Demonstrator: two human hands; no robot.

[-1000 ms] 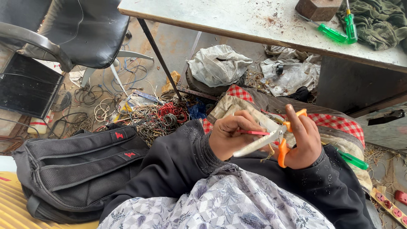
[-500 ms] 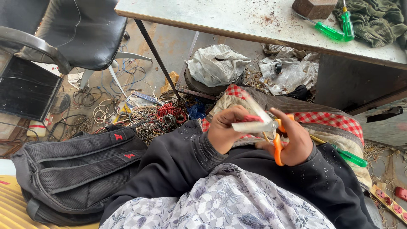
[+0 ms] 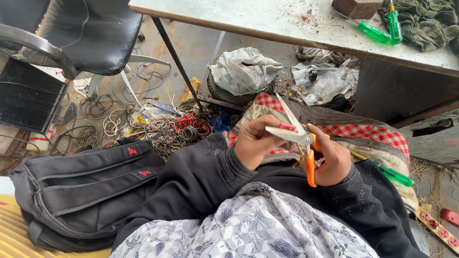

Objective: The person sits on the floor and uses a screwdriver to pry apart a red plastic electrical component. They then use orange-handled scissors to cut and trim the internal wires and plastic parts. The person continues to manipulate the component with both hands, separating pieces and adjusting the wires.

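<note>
Head view, looking down over lap and floor

Hidden or unclear:
- Right hand (image 3: 330, 160) closed through the orange handles of the scissors (image 3: 302, 143); fingers inside the loops covered by the hand itself
- Scissor blades parted, upper blade pointing up and away, lower blade pointing left across the left hand (image 3: 256, 142)
- Left hand curled shut, pinching a short red wire piece (image 3: 288, 127) against the lower blade; exact contact of blade and wire too small to resolve
- Both forearms covered by black sleeves; lap covered by grey patterned cloth (image 3: 248, 224), cut off at the bottom edge
- Power strip (image 3: 437, 227) cut off at the lower right corner

Surroundings:
- Red checked cloth (image 3: 368, 134) directly behind the hands, with a green screwdriver (image 3: 394, 174) lying on it, just right of the right wrist
- Tangle of red and mixed wires (image 3: 184, 126) on the floor, left of the hands
- Black backpack (image 3: 86, 184) at lower left, touching the left sleeve
- Black office chair (image 3: 71, 33) at upper left
- Bench (image 3: 267, 19) along the top, carrying two green screwdrivers (image 3: 382, 31) and a green rag (image 3: 425, 21)
- Crumpled plastic sheeting (image 3: 244, 71) beneath the bench
</note>
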